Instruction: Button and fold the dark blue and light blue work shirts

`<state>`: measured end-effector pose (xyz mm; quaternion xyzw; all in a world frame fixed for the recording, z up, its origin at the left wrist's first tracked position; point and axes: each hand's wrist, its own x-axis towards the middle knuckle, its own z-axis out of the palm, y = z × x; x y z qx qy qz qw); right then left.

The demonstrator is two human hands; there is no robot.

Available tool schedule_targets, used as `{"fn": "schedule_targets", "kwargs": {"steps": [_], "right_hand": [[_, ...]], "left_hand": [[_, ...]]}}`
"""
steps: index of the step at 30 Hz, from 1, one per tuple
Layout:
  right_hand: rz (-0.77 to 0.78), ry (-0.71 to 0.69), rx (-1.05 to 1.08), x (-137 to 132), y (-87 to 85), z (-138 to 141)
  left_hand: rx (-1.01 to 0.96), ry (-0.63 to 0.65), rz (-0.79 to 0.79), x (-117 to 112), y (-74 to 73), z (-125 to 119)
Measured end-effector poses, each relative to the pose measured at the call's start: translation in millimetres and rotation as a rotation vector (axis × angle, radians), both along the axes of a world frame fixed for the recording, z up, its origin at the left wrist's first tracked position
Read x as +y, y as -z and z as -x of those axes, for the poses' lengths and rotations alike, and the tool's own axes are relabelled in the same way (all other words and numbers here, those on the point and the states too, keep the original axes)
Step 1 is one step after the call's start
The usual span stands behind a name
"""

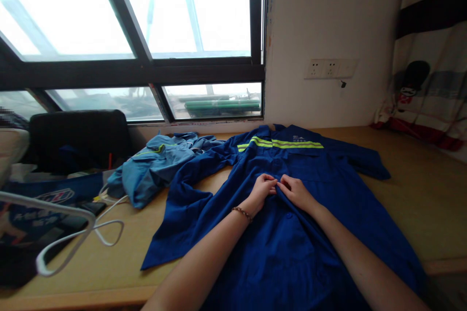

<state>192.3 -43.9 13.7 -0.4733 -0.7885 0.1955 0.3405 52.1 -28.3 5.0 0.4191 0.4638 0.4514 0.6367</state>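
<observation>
A dark blue work shirt [328, 214] with a yellow reflective stripe across the chest lies spread flat on the wooden table [419, 180], collar toward the wall. My left hand [263, 188], with a bead bracelet on the wrist, and my right hand [295, 190] meet at the shirt's centre front. The fingers of both hands pinch the fabric at the placket, fingertips almost touching. A button shows on the placket just below my hands.
A crumpled lighter blue garment [156, 165] lies left of the shirt. White plastic hangers [69, 233] sit at the table's left edge. A black chair back [78, 136] stands by the window. Wall sockets [330, 69] are above the table; patterned fabric [430, 82] hangs at right.
</observation>
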Motion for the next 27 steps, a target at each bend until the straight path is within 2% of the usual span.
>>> {"fn": "schedule_targets", "kwargs": {"steps": [18, 23, 27], "right_hand": [[0.212, -0.089, 0.216, 13.9, 12.7, -6.2], [0.275, -0.056, 0.291, 15.4, 11.7, -4.8], [0.402, 0.006, 0.361, 20.0, 16.1, -5.0]], "left_hand": [[-0.073, -0.017, 0.021, 0.4, 0.5, 0.1], [-0.083, -0.017, 0.014, -1.0, -2.1, 1.2], [-0.090, 0.009, -0.006, -0.6, 1.3, 1.7]]}}
